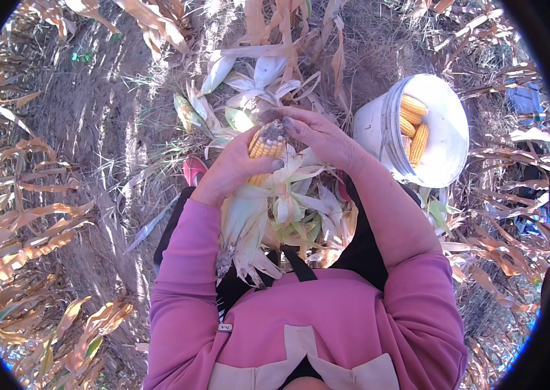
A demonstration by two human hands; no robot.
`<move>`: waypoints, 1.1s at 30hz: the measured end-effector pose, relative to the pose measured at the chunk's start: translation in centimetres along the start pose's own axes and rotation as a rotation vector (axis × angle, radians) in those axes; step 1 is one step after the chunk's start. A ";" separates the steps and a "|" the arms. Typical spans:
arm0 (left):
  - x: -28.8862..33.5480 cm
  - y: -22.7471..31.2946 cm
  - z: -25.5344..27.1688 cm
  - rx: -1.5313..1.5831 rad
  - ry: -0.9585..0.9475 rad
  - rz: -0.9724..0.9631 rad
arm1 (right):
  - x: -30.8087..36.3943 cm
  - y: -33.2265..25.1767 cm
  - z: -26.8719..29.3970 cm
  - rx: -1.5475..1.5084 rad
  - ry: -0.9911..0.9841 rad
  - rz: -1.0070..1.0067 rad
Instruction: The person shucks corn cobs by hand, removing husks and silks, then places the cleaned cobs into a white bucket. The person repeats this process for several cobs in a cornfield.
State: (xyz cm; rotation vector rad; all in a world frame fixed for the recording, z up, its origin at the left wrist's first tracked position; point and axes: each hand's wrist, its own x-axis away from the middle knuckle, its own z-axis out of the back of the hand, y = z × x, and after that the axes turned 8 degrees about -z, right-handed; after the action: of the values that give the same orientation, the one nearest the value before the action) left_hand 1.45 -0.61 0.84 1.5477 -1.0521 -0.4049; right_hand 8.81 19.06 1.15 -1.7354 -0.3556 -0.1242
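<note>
My left hand (234, 164) is wrapped round an ear of corn (267, 147) with yellow kernels and a dark, mouldy-looking tip. Pale husks (249, 218) hang below the ear toward my lap. At the tip, my right hand (320, 135) has its thumb and fingers closed on the dark part; what exactly they pinch is too small to make out. More loose husks (301, 201) lie in a heap between my legs, under the hands.
To the right a white bucket (379, 127) leans toward me, holding several husked yellow ears (419, 144). Discarded husks (258, 75) lie on the ground ahead. Dry corn stalks and leaves (34, 214) stand on both sides.
</note>
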 end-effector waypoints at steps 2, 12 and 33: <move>0.2 -0.1 0.2 0.031 -0.037 0.022 | 0.0 -0.1 -0.1 -0.008 -0.099 -0.055; 0.4 0.3 -0.5 -0.225 -0.065 0.033 | -0.4 1.1 -0.1 -0.101 -0.083 -0.086; -0.5 -0.1 -0.1 -0.773 0.213 -0.137 | 0.0 0.2 0.3 0.410 0.326 0.168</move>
State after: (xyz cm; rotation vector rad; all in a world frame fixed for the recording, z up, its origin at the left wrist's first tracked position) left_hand 1.30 -0.14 0.64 0.9360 -0.5211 -0.6358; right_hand 8.86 19.35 0.90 -1.3045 0.0082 -0.1944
